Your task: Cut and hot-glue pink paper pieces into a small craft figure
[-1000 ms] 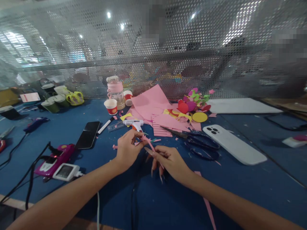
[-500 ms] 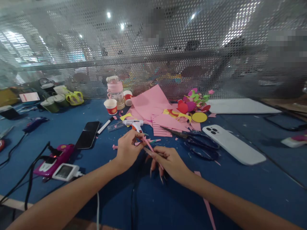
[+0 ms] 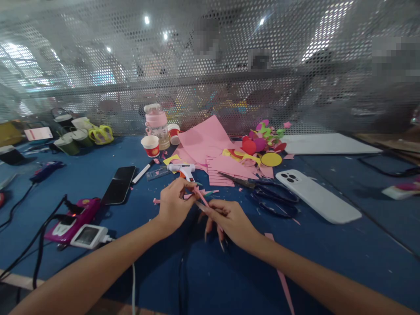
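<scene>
Left hand [image 3: 175, 201] pinches pink strip [image 3: 204, 199] at its far end; right hand [image 3: 233, 222], fingers half curled, pinches it nearer. Glue gun [image 3: 182, 168] just beyond, scissors [image 3: 274, 192] right.

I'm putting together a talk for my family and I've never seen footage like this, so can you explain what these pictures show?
There's no machine here: a person works with two bare hands. Every picture comes from one camera worn on the head, looking forward and down, so the forearms reach in from the bottom.

The left hand pinches the upper end of a thin pink strip; the right hand holds it lower down.

Around them on the blue table lie a glue gun, scissors, pink sheets, a black phone and a white phone. Behind stands a perforated metal screen.
</scene>
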The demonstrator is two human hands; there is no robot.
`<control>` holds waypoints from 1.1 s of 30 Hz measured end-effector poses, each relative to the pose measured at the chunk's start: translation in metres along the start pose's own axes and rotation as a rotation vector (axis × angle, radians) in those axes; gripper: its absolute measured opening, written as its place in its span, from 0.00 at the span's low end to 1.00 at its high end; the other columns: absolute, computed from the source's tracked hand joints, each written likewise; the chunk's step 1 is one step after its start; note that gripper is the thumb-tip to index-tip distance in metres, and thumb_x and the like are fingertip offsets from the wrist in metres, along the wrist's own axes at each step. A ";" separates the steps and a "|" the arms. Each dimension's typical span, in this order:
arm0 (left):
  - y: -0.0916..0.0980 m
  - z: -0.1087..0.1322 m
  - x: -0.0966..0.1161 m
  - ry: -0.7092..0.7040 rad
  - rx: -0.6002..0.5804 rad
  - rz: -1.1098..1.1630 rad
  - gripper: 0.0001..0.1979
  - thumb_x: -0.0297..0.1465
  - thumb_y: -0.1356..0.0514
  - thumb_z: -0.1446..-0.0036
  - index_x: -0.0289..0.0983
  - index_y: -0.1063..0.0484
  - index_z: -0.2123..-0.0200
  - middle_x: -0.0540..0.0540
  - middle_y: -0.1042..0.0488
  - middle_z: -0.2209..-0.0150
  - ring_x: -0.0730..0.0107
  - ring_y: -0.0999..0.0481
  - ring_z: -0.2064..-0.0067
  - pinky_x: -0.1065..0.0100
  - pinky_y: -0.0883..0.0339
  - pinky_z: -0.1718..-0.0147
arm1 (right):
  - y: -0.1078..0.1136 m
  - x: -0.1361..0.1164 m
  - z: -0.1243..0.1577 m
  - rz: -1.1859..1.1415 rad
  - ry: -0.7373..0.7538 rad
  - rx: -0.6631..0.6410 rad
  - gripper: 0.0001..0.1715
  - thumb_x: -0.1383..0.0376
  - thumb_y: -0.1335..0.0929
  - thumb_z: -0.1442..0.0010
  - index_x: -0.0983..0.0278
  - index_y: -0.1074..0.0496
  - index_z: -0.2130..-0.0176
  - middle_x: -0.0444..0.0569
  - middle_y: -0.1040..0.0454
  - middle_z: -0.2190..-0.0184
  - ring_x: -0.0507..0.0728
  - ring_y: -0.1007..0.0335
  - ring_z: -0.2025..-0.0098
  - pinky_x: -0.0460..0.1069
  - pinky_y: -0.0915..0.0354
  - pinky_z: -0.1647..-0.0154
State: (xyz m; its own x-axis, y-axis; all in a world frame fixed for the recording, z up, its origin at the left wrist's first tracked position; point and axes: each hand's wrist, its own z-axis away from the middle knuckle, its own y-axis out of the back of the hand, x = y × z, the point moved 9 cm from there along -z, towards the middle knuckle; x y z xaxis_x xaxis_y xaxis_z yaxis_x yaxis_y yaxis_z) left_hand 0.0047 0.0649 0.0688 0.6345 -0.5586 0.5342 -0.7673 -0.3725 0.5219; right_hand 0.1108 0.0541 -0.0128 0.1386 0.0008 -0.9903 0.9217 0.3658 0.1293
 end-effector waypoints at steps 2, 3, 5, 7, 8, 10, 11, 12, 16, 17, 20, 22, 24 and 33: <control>0.000 0.000 0.000 0.001 0.001 -0.003 0.06 0.21 0.39 0.60 0.36 0.31 0.77 0.54 0.31 0.81 0.79 0.37 0.81 0.75 0.43 0.81 | 0.000 0.000 0.000 0.003 -0.002 0.001 0.22 0.50 0.38 0.47 0.66 0.33 0.74 0.43 0.31 0.85 0.45 0.43 0.91 0.40 0.48 0.91; 0.000 0.000 0.001 0.000 0.002 -0.006 0.06 0.21 0.39 0.60 0.36 0.31 0.77 0.54 0.31 0.81 0.79 0.37 0.81 0.75 0.43 0.81 | 0.000 0.000 0.000 0.004 -0.003 0.002 0.22 0.50 0.38 0.47 0.66 0.33 0.74 0.43 0.31 0.85 0.45 0.43 0.91 0.40 0.49 0.91; 0.001 0.000 0.002 -0.007 0.010 -0.007 0.06 0.20 0.39 0.60 0.36 0.31 0.77 0.55 0.31 0.81 0.79 0.37 0.81 0.75 0.43 0.81 | 0.001 0.000 0.000 0.005 -0.004 0.005 0.22 0.50 0.38 0.47 0.66 0.32 0.74 0.43 0.31 0.85 0.45 0.43 0.91 0.40 0.49 0.91; 0.002 0.000 0.002 -0.013 0.014 -0.005 0.06 0.20 0.39 0.60 0.36 0.31 0.78 0.55 0.32 0.81 0.79 0.38 0.81 0.76 0.43 0.81 | 0.001 -0.001 0.001 0.004 -0.003 0.007 0.21 0.50 0.38 0.47 0.66 0.32 0.74 0.43 0.31 0.85 0.45 0.44 0.91 0.40 0.49 0.91; 0.001 0.000 0.002 -0.012 0.012 -0.004 0.06 0.20 0.39 0.60 0.36 0.31 0.78 0.55 0.32 0.81 0.79 0.38 0.81 0.76 0.43 0.81 | 0.001 -0.001 0.001 0.004 -0.004 0.008 0.21 0.50 0.38 0.47 0.66 0.33 0.74 0.42 0.31 0.85 0.45 0.44 0.91 0.40 0.49 0.91; 0.001 0.000 0.001 -0.003 0.008 -0.002 0.06 0.21 0.39 0.60 0.36 0.31 0.78 0.55 0.31 0.81 0.79 0.38 0.81 0.76 0.43 0.81 | 0.002 -0.001 0.000 0.004 -0.009 0.012 0.21 0.50 0.37 0.48 0.66 0.33 0.74 0.42 0.31 0.86 0.45 0.44 0.92 0.40 0.49 0.92; 0.000 0.000 0.001 0.003 0.006 0.000 0.06 0.21 0.39 0.60 0.36 0.31 0.78 0.55 0.31 0.81 0.79 0.38 0.81 0.76 0.43 0.81 | 0.002 -0.001 0.000 0.002 -0.013 0.013 0.21 0.50 0.37 0.48 0.66 0.33 0.74 0.42 0.31 0.86 0.45 0.44 0.92 0.40 0.49 0.92; 0.001 0.000 0.000 0.006 0.007 0.004 0.06 0.21 0.39 0.60 0.36 0.31 0.78 0.55 0.31 0.81 0.79 0.39 0.81 0.76 0.44 0.82 | 0.001 0.000 0.000 -0.001 -0.016 0.014 0.22 0.49 0.37 0.49 0.66 0.33 0.74 0.42 0.31 0.86 0.45 0.45 0.92 0.40 0.49 0.92; 0.001 0.000 0.000 -0.004 0.017 0.021 0.06 0.21 0.39 0.61 0.37 0.31 0.78 0.54 0.31 0.81 0.79 0.39 0.82 0.75 0.43 0.82 | 0.001 0.000 0.000 -0.018 -0.026 0.012 0.23 0.48 0.37 0.50 0.66 0.32 0.75 0.43 0.31 0.86 0.45 0.45 0.92 0.40 0.49 0.92; 0.001 0.000 0.000 -0.009 0.016 0.020 0.06 0.21 0.39 0.61 0.37 0.31 0.78 0.54 0.31 0.81 0.79 0.39 0.81 0.75 0.43 0.81 | 0.001 -0.001 -0.001 -0.021 -0.027 0.012 0.23 0.47 0.37 0.50 0.66 0.32 0.75 0.43 0.31 0.86 0.45 0.45 0.92 0.40 0.49 0.92; 0.000 0.001 0.000 -0.012 0.007 0.011 0.06 0.21 0.40 0.60 0.37 0.32 0.78 0.55 0.32 0.81 0.79 0.39 0.81 0.75 0.44 0.81 | 0.000 0.000 -0.001 -0.031 -0.030 0.015 0.23 0.47 0.36 0.51 0.66 0.33 0.75 0.42 0.31 0.86 0.45 0.44 0.92 0.40 0.50 0.92; -0.001 0.001 -0.002 -0.006 0.001 0.011 0.06 0.21 0.40 0.60 0.37 0.32 0.78 0.54 0.32 0.81 0.79 0.40 0.81 0.75 0.44 0.81 | 0.001 0.000 -0.001 -0.031 -0.030 0.019 0.23 0.48 0.36 0.51 0.66 0.33 0.76 0.42 0.31 0.86 0.45 0.45 0.92 0.41 0.50 0.92; -0.001 0.001 -0.002 0.000 0.002 0.017 0.06 0.21 0.40 0.59 0.37 0.32 0.78 0.54 0.32 0.81 0.79 0.40 0.81 0.75 0.44 0.82 | 0.001 0.000 -0.001 -0.029 -0.023 0.019 0.22 0.49 0.36 0.50 0.66 0.33 0.75 0.42 0.31 0.86 0.45 0.45 0.92 0.40 0.49 0.92; 0.000 0.001 0.000 -0.029 0.006 -0.002 0.06 0.22 0.38 0.59 0.36 0.32 0.78 0.54 0.31 0.81 0.79 0.39 0.81 0.76 0.44 0.82 | 0.002 0.001 -0.001 -0.015 -0.018 0.023 0.21 0.50 0.36 0.49 0.66 0.33 0.76 0.42 0.31 0.86 0.45 0.45 0.92 0.40 0.50 0.92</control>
State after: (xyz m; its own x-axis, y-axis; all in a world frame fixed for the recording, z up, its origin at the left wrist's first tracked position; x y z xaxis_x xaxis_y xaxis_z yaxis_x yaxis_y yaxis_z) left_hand 0.0047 0.0646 0.0679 0.6334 -0.5787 0.5137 -0.7665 -0.3782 0.5191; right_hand 0.1125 0.0555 -0.0132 0.1314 -0.0211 -0.9911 0.9317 0.3441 0.1162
